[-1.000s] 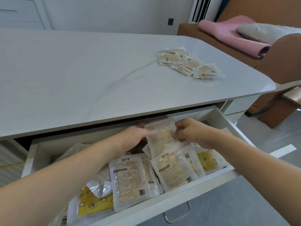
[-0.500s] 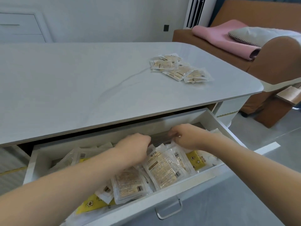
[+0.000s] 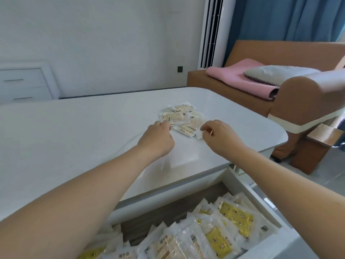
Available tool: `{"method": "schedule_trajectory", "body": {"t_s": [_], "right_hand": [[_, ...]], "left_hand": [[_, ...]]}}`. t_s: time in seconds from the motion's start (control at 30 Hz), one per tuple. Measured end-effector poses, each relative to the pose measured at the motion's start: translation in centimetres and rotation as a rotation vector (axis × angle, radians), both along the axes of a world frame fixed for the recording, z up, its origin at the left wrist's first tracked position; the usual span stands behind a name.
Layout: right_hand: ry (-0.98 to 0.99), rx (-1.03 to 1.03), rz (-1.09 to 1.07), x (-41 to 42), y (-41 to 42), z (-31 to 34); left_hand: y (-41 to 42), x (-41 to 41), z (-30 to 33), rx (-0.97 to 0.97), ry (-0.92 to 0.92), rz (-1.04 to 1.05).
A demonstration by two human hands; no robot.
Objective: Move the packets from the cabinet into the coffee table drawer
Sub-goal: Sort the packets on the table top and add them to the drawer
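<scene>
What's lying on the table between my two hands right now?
In the head view, a small pile of packets lies on the table top between the left hand and the right hand, both at its edges.

Yellow star-patterned packets (image 3: 236, 217); pink blanket (image 3: 240, 77); blue curtain (image 3: 285, 17).

Packets (image 3: 179, 120) on table (image 3: 74, 131), above open drawer (image 3: 261, 200)

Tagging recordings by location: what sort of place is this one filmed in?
Most likely a home living room: a brown sofa with a pink blanket and a cushion, a low white coffee table with an open drawer, and blue curtains.
</scene>
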State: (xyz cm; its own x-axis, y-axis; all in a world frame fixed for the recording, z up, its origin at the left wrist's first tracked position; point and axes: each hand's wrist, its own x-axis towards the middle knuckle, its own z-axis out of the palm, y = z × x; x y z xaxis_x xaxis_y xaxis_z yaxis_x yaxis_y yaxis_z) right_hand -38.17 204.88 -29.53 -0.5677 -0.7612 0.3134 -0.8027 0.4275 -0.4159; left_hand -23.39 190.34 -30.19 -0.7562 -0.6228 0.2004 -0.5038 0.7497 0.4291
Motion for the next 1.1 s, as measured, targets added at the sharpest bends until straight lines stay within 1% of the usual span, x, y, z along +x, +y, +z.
{"method": "schedule_trajectory", "body": {"t_s": [0.07, 0.13, 0.2, 0.3, 0.37, 0.4, 0.47, 0.57, 0.63, 0.67, 0.73, 0.8, 0.9, 0.97, 1.0, 1.07, 1.1], "right_hand": [[0.034, -0.006, -0.12, -2.8, -1.8, -0.3], [0.058, 0.036, -0.258, -5.2, -3.4, -1.1], [0.043, 0.083, -0.366, -7.0, -4.5, -2.2], [0.029, 0.162, -0.374, -8.2, -5.3, -4.8], [0.065, 0.144, -0.363, -8.6, -5.4, -6.4], [0.084, 0.12, -0.365, -8.8, -5.5, -6.7], [0.109, 0.089, -0.366, -9.2, -5.5, -6.8], [0.12, 0.041, -0.34, -9.4, -5.3, -6.5], [0.125, 0.021, -0.328, -9.2, -5.4, -6.4], [0.123, 0.026, -0.328, -9.2, -5.5, -6.1], [0.102, 0.042, -0.358, -9.3, -6.2, -5.0], [0.089, 0.087, -0.397, -9.0, -7.3, -3.6], [0.142, 0.291, -0.333, -7.8, -8.9, -2.8], [0.064, 0.404, -0.333, -6.8, -9.5, -2.9], [0.02, 0.422, -0.358, -6.5, -9.7, -2.9], [-0.048, 0.407, -0.418, -6.1, -10.1, -2.7], [-0.08, 0.391, -0.446, -6.1, -10.3, -2.5]], "left_hand": [[-2.8, -3.1, -0.9, 0.01, 0.033, 0.05], [-5.5, -6.1, -1.8, 0.045, 0.071, 0.083], [-7.8, -8.8, -2.4, 0.052, 0.062, 0.057], [-10.4, -11.8, -3.1, 0.051, -0.027, -0.03], [-11.9, -12.9, -3.8, 0.094, -0.102, -0.05], [-12.5, -13.1, -4.3, 0.079, -0.151, -0.046], [-13.1, -13.0, -5.3, -0.027, -0.197, -0.02], [-12.9, -12.3, -5.5, -0.256, -0.14, 0.001], [-12.5, -11.7, -4.9, -0.402, -0.138, -0.012], [-12.4, -11.3, -4.7, -0.452, -0.134, -0.021], [-12.2, -10.6, -4.7, -0.48, -0.082, -0.03], [-11.8, -9.9, -5.1, -0.453, 0.007, -0.017], [-11.6, -9.2, -5.3, -0.389, 0.097, -0.011], [-11.6, -9.1, -5.3, -0.293, 0.091, -0.041], [-11.6, -9.1, -5.2, -0.226, 0.067, -0.04], [-11.6, -9.0, -5.2, -0.113, 0.007, -0.015], [-11.6, -8.9, -5.1, -0.097, -0.014, -0.015]]}}
